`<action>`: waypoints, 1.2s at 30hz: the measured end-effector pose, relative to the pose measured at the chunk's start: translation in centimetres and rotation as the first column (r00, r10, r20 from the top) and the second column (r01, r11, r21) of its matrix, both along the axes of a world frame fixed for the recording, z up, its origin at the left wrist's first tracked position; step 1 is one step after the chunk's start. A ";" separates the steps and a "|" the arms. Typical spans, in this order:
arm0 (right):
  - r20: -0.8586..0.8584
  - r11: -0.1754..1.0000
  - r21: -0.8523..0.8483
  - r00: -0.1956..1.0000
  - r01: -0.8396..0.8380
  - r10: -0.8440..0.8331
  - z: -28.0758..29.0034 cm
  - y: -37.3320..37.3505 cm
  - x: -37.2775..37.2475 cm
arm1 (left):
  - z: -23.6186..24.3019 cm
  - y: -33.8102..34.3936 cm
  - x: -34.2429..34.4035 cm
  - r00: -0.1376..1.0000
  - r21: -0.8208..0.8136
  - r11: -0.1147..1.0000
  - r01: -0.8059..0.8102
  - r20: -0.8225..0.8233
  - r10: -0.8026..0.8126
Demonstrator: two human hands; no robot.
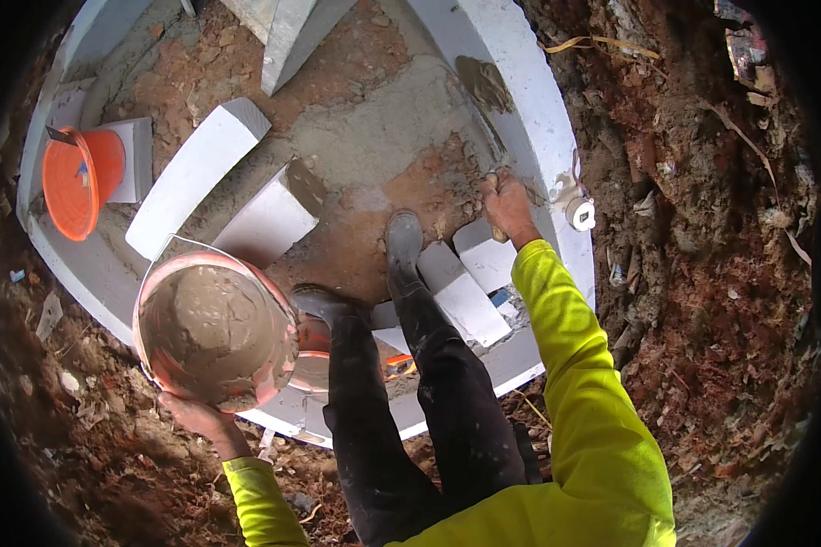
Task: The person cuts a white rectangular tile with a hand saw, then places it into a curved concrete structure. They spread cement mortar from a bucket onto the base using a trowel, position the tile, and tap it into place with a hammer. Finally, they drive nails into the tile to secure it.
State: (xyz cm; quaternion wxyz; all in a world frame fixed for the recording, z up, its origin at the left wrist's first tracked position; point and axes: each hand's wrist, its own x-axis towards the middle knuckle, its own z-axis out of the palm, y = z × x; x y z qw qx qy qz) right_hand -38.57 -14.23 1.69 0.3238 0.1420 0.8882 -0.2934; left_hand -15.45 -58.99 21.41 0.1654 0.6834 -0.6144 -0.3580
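My left hand [198, 421] is closed on the lower side of an orange bucket [272, 387] with a wire handle, holding it up at my left. Wet grey mortar [212, 319] fills much of the bucket, and its rim is smeared. My right hand [509, 208] is wrapped round the handle of a trowel [494, 139], whose blade shows nearly edge-on along the inner face of the white curved wall [543, 109]. A dark patch of wet mortar [485, 87] sticks to that face, just beyond the blade.
White blocks [201, 178] lie at the left, with more blocks [465, 296] beside my right boot [405, 242]. An orange bucket [71, 187] lies tipped at far left. Another orange container [312, 342] is partly hidden. A round white fitting [581, 214] sits at the wall. Rough soil [693, 273] surrounds it.
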 end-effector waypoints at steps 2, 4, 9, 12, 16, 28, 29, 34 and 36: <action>0.026 0.997 -0.014 0.997 -0.074 0.074 -3.3 1.4 -1.2 | -0.2 0.3 -0.5 0.999 0.003 1.000 0.018 -0.037 -0.017; -0.021 0.992 0.016 0.991 -0.129 0.129 -6.2 2.4 -3.2 | -0.4 0.7 -1.0 0.998 -0.006 1.000 0.009 -0.057 -0.010; -0.382 0.998 0.055 0.924 0.017 0.005 -4.4 -1.3 -0.8 | -0.1 0.6 -0.6 0.999 0.012 1.000 0.021 -0.040 -0.021; -0.297 0.952 -0.226 0.916 0.207 -0.270 -1.6 -2.0 1.2 | -1.4 -2.4 3.4 0.999 0.023 1.000 0.019 0.034 -0.020; -0.258 0.967 -0.256 0.963 0.007 -0.075 5.5 -2.1 5.4 | -2.4 -2.5 4.6 0.965 0.112 0.978 0.174 -0.216 -0.147; 0.011 0.653 -0.590 0.804 -0.475 0.594 22.3 -12.6 14.0 | 4.2 5.4 -0.7 0.878 0.391 0.842 0.371 -0.444 -0.180; 0.062 0.736 -0.533 0.848 -0.418 0.526 23.3 -11.1 13.8 | 4.9 7.4 -1.9 0.877 0.385 0.840 0.382 -0.439 -0.197; 0.120 0.900 -0.329 0.958 0.286 -0.260 23.3 1.6 17.4 | 3.3 15.5 -3.0 0.798 0.565 0.563 0.603 -0.428 -0.425; 0.136 0.833 -0.303 0.886 0.463 -0.443 21.3 6.8 20.2 | 1.6 20.2 -3.9 0.757 0.629 0.434 0.645 -0.448 -0.476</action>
